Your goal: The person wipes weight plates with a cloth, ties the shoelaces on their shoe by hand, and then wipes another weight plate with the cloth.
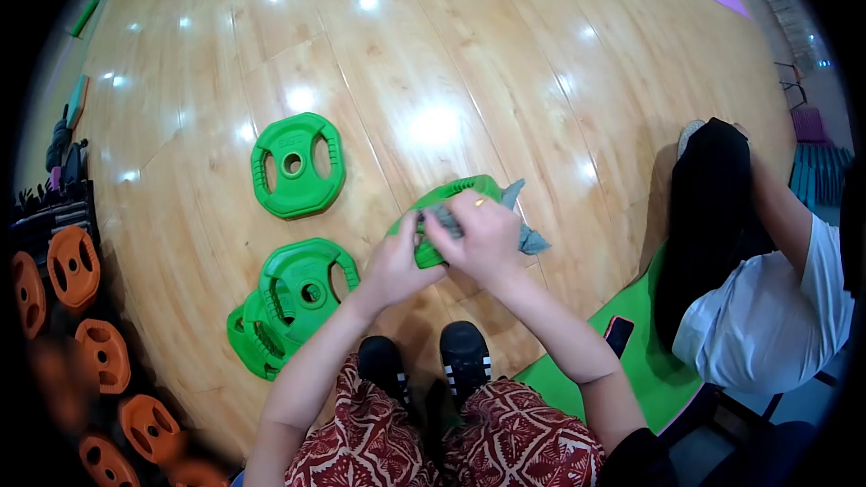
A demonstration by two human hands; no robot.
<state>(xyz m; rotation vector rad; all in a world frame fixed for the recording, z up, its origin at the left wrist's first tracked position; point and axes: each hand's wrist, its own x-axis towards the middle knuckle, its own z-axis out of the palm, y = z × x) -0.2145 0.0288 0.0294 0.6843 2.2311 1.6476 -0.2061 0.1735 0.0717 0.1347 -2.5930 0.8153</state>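
Observation:
A green weight plate (457, 188) is between my hands, tilted above the wooden floor. My left hand (401, 261) is closed on its near left side, the fingertips partly hidden. My right hand (487, 234) presses a grey cloth (444, 219) against the plate's middle, fingers closed around it. More grey cloth (532, 239) sticks out beyond my right hand. To the left, a green plate (293, 189) with two grip slots lies flat on the floor. Closer to me, another green plate (298, 271) rests partly over a further one (239, 338).
Orange weight plates (74, 263) sit on a dark rack at the left edge. On the right, a person in a white shirt (767, 325) sits by a green mat (577, 379), where a phone (618, 335) lies. My shoes (465, 356) are just below the plate.

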